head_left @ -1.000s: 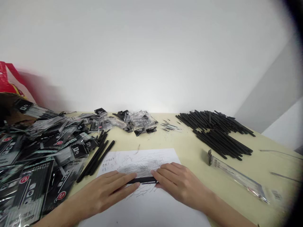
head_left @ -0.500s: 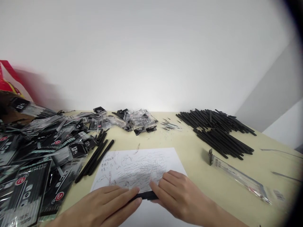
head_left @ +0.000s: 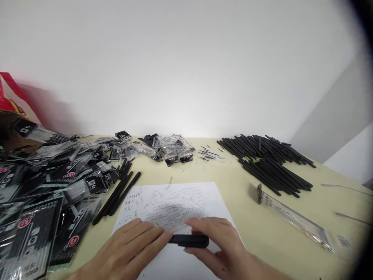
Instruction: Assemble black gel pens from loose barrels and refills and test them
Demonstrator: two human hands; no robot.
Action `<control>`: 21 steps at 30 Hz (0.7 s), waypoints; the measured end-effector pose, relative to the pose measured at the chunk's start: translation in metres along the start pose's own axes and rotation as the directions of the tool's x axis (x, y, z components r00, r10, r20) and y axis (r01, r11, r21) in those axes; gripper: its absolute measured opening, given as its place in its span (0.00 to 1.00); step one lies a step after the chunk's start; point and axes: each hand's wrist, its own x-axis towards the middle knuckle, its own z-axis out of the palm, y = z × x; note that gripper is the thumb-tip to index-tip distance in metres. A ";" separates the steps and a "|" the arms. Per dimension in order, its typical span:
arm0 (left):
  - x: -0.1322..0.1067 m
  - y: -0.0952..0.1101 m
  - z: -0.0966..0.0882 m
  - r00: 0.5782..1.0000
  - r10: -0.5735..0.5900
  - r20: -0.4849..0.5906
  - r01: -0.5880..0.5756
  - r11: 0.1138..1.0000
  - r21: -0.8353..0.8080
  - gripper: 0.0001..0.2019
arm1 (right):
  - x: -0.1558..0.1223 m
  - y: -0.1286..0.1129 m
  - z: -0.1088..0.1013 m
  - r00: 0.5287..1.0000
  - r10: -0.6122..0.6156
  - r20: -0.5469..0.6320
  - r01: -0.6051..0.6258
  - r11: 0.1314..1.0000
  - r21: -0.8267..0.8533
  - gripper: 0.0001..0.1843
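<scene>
Left fingers [head_left: 159, 235]: stretched out close together, low over the paper, tips meeting the left end of the pen [head_left: 189, 240]. Thumb hidden, so a pinch could not be confirmed.
Right fingers [head_left: 204, 225]: curled over the pen's right half from above, thumb underneath. Judged a light pinch.
Left hand [head_left: 136, 245]: palm down, came in from the lower left.
Right hand [head_left: 215, 249]: palm down, came in from the lower right, wrist out of frame.
Pen: short black barrel, lying level between the two hands, just above the lower part of the paper. Only its middle was exposed.
Handling (judgement): light and stiff. The smooth plastic is likely to roll or slip if held loosely. Not fragile, though the ends may pull apart. Best taken by thumb and forefinger at each end, leaving the middle free.
Paper [head_left: 175, 202]: white sheet covered in ink scribbles, flat on the table [head_left: 241, 186].
Loose pens [head_left: 119, 192]: a few black barrels just left of the paper.
Packets [head_left: 43, 186]: large heap of black-and-clear packs at far left, with a smaller heap [head_left: 171, 149] at the back.
Pen pile [head_left: 268, 159]: many black barrels at the back right, well apart from the hands.
Sleeve [head_left: 291, 217]: long clear pack right of the paper.
Bag [head_left: 8, 97]: red, blurred, at the left edge.
</scene>
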 end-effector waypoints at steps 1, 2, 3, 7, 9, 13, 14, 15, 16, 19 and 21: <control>-0.001 0.000 0.000 1.000 -0.005 -0.010 0.005 1.000 0.000 0.19 | 0.000 0.001 0.001 0.999 0.045 0.008 -0.046 0.998 0.047 0.19; -0.002 -0.001 -0.001 1.000 -0.007 -0.014 0.007 1.000 -0.004 0.19 | 0.000 0.002 0.002 0.996 0.080 0.028 -0.083 0.993 0.090 0.20; -0.002 -0.001 -0.001 1.000 -0.007 -0.014 0.007 1.000 -0.009 0.19 | 0.001 0.004 0.003 0.994 0.094 0.051 -0.099 0.988 0.116 0.21; 0.003 -0.001 -0.001 0.999 0.035 -0.016 -0.035 0.999 -0.035 0.19 | 0.004 0.007 0.002 0.988 -0.074 0.132 0.076 0.997 -0.004 0.22; 0.005 -0.001 0.001 0.997 0.036 -0.070 -0.039 0.998 -0.042 0.17 | 0.004 0.007 0.000 0.967 -0.171 0.187 0.187 0.980 -0.070 0.22; 0.010 0.002 0.003 0.991 -0.028 -0.129 0.020 0.998 -0.067 0.13 | 0.003 0.004 0.000 0.950 -0.227 0.213 0.263 0.952 -0.158 0.24; 0.012 0.003 0.003 0.992 -0.025 -0.123 0.016 0.997 -0.071 0.13 | 0.004 0.003 0.001 0.949 -0.234 0.209 0.272 0.945 -0.178 0.25; 0.015 0.003 0.002 0.993 -0.014 -0.121 0.005 0.997 -0.072 0.13 | 0.004 0.002 0.001 0.948 -0.240 0.208 0.280 0.940 -0.193 0.25; 0.018 0.003 0.001 0.993 -0.002 -0.121 -0.007 0.997 -0.074 0.13 | 0.005 0.002 0.001 0.946 -0.246 0.210 0.288 0.936 -0.203 0.24; 0.023 0.003 -0.001 0.992 -0.028 -0.126 0.015 0.995 -0.097 0.14 | 0.009 0.000 0.001 0.942 -0.246 0.229 0.297 0.929 -0.221 0.22; 0.022 0.004 0.001 0.988 -0.065 -0.138 0.048 0.991 -0.121 0.13 | 0.011 0.000 0.001 0.942 -0.236 0.239 0.292 0.927 -0.235 0.21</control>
